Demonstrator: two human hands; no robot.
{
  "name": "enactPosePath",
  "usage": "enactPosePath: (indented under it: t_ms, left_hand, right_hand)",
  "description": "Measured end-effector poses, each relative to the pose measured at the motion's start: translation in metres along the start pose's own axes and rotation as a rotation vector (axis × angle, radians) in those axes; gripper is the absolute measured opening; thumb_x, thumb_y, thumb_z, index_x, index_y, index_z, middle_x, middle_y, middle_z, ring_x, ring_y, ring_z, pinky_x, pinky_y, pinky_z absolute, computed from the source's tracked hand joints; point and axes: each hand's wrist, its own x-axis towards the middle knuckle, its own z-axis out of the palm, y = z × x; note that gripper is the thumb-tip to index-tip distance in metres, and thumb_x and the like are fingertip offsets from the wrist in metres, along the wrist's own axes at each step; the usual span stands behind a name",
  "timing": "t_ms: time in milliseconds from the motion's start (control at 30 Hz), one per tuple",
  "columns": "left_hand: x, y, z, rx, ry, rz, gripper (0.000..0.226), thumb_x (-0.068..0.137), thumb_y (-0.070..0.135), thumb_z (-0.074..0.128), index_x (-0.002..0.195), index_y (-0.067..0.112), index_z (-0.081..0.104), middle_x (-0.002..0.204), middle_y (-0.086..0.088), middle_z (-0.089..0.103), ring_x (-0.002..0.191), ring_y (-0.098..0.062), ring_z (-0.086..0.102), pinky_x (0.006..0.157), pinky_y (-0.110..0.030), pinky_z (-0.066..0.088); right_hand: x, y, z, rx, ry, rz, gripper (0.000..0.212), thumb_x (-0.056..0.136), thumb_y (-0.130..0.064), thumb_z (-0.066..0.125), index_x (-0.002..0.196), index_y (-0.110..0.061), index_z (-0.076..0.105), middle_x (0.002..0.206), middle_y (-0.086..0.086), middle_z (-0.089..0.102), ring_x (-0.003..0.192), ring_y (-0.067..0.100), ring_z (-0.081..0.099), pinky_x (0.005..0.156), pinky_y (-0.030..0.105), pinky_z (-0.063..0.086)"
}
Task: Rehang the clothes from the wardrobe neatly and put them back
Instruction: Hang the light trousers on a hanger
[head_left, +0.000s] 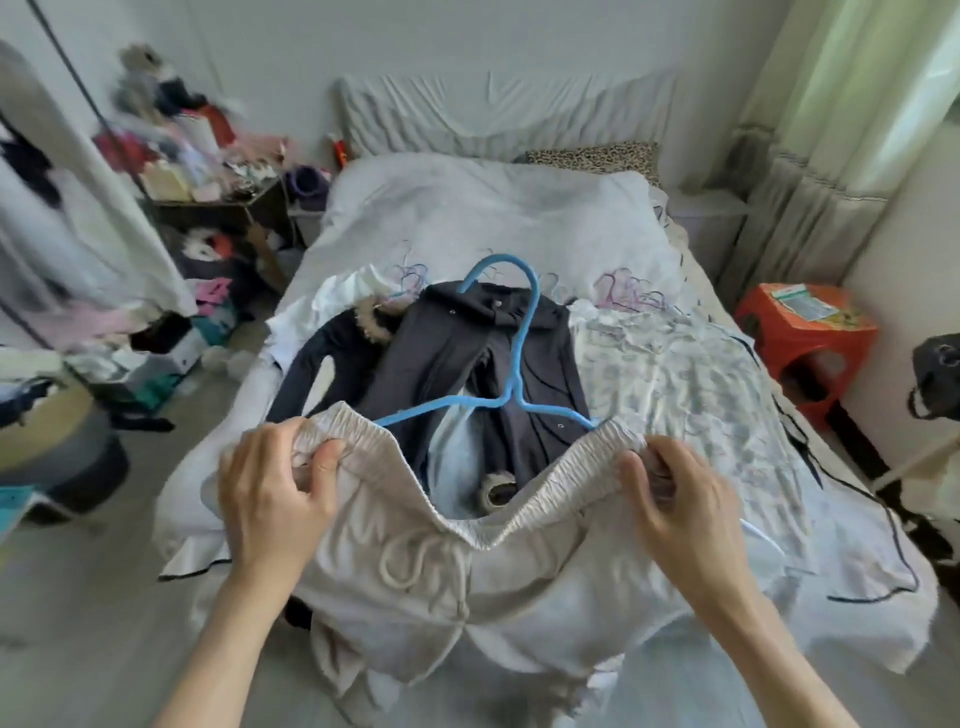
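I hold a pair of beige drawstring trousers (415, 582) by the elastic waistband over the foot of the bed. My left hand (275, 493) pinches the left end of the band and my right hand (680, 499) pinches the right end, so the waist hangs stretched open. A blue hanger (511, 364) sits with its arms inside the waistband, its hook pointing away from me. Beneath it on the bed lies a dark jacket (452, 353) with fur trim at hood and cuff.
The bed (519, 218) carries a white cover and a floral sheet (685, 374) on the right. A red plastic stool (805, 332) stands at the right. Clothes and boxes pile up on the floor and a small table (218, 208) at the left.
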Motion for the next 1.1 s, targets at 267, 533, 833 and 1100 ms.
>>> enactPosePath:
  t_ms: [267,533,833,1100]
  left_hand:
    - [0.061,-0.060,-0.026,0.235,0.067,-0.163,0.038,0.088,0.038,0.045,0.092,0.002,0.056,0.086,-0.018,0.062,0.084,-0.027,0.052,0.076,-0.037,0.027]
    - [0.118,-0.088,-0.050,0.410,0.185,-0.198,0.037,0.087,0.036,0.047,0.089,0.001,0.057,0.084,-0.019,0.060,0.085,-0.029,0.045,0.074,-0.039,0.028]
    - [0.185,-0.134,-0.058,0.428,0.254,-0.201,0.040,0.088,0.040,0.046,0.092,0.001,0.057,0.089,-0.020,0.060,0.087,-0.033,0.047,0.077,-0.040,0.028]
    - [0.260,-0.219,-0.021,0.306,0.249,-0.194,0.034,0.088,0.037,0.049,0.093,0.004,0.056,0.094,-0.017,0.061,0.092,-0.032,0.050,0.078,-0.037,0.027]
  right_hand:
    - [0.077,-0.052,0.076,0.227,-0.106,-0.086,0.032,0.091,-0.028,0.057,0.066,-0.031,0.037,0.053,-0.013,0.036,0.051,0.000,0.039,0.049,0.020,0.026]
    - [0.149,-0.104,0.118,0.404,-0.161,-0.129,0.029,0.089,-0.027,0.057,0.065,-0.026,0.042,0.054,-0.011,0.041,0.054,0.006,0.041,0.054,0.030,0.024]
    - [0.215,-0.161,0.154,0.426,-0.120,-0.182,0.035,0.090,-0.027,0.055,0.066,-0.003,0.044,0.051,-0.001,0.037,0.052,0.016,0.037,0.053,0.033,0.031]
    - [0.287,-0.218,0.220,0.385,0.029,-0.116,0.029,0.090,-0.031,0.054,0.068,-0.014,0.046,0.054,-0.005,0.042,0.060,0.022,0.039,0.056,0.034,0.020]
